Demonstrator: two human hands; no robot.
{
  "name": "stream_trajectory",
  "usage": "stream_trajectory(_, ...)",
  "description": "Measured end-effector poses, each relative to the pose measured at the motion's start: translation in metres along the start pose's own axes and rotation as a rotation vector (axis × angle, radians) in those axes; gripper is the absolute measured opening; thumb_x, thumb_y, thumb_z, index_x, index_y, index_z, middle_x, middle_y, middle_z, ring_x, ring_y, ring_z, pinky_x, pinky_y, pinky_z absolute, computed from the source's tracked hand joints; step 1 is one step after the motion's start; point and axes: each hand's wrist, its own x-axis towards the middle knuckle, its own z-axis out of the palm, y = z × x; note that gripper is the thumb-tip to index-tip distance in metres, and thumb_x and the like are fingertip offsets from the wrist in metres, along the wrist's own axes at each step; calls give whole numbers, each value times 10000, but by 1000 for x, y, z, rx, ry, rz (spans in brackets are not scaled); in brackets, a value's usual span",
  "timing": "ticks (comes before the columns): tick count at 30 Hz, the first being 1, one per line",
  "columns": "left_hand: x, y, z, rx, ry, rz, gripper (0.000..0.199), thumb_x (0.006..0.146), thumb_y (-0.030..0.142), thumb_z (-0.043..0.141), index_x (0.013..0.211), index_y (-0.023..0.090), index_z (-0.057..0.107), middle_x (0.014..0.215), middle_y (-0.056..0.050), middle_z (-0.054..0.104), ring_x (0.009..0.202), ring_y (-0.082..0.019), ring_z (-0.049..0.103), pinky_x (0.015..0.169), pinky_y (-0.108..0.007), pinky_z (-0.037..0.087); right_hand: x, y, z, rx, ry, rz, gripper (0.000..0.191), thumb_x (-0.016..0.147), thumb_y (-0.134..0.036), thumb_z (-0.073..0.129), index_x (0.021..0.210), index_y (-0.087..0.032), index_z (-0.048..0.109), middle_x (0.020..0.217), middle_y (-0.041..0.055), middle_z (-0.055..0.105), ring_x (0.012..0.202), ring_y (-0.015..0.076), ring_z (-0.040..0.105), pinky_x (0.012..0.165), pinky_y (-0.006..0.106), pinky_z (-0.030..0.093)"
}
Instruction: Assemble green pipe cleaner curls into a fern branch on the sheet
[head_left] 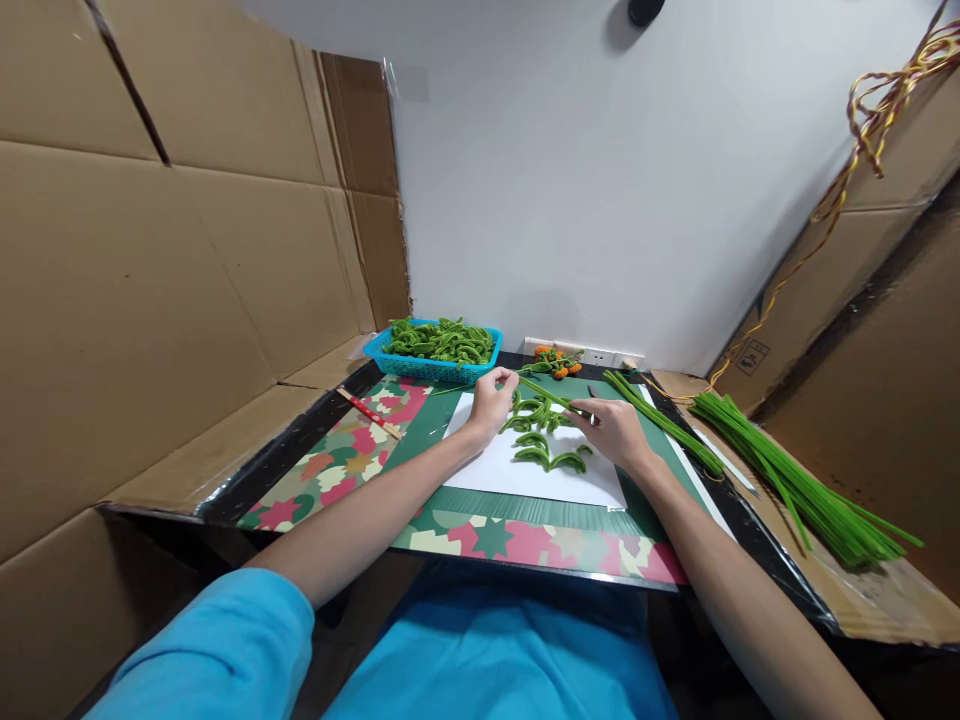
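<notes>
A green pipe cleaner [545, 391] is stretched between my two hands above a white sheet of paper [480, 472]. My left hand [492, 400] pinches its left end, and my right hand [611, 428] grips it farther right with closed fingers. Below the hands, several curled green pipe cleaner pieces [532, 455] lie on the paper, some of them bent into leaf-like loops. Part of this group is hidden behind the fingers.
A blue basket [439, 372] heaped with curled green pieces stands back left. Orange-and-green pipe cleaner flowers [559, 362] lie by a power strip [598, 357]. Bundles of straight green pipe cleaners [802, 485] are on the right. Red-sleeved chopsticks [369, 413] lie left. Cardboard walls [150, 320] flank the table.
</notes>
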Motion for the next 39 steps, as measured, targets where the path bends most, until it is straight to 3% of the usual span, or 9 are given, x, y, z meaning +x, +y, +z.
stream_trajectory(24,0,1,-1,31,36,27,358,1034,376,675,1315,156,656,1279,-112,689,1072,-243,709,908,-446,627,0,1,0,50,52,1,276,1042,-405,613,1059,-236,831,811,41,817,613,194,720,617,283,473)
stream_trajectory(33,2,-1,-2,27,35,54,327,1037,371,673,1277,149,666,1209,-98,705,991,-215,718,843,-400,638,0,2,1,69,43,12,320,1063,-410,569,1039,-234,836,799,54,820,599,201,711,619,293,477)
stream_trajectory(39,6,-5,-4,3,44,103,329,1035,367,676,1281,149,666,1223,-100,703,1007,-221,717,855,-408,637,0,2,-1,94,45,8,334,1042,-479,613,1087,-216,814,722,34,780,559,187,659,594,290,472)
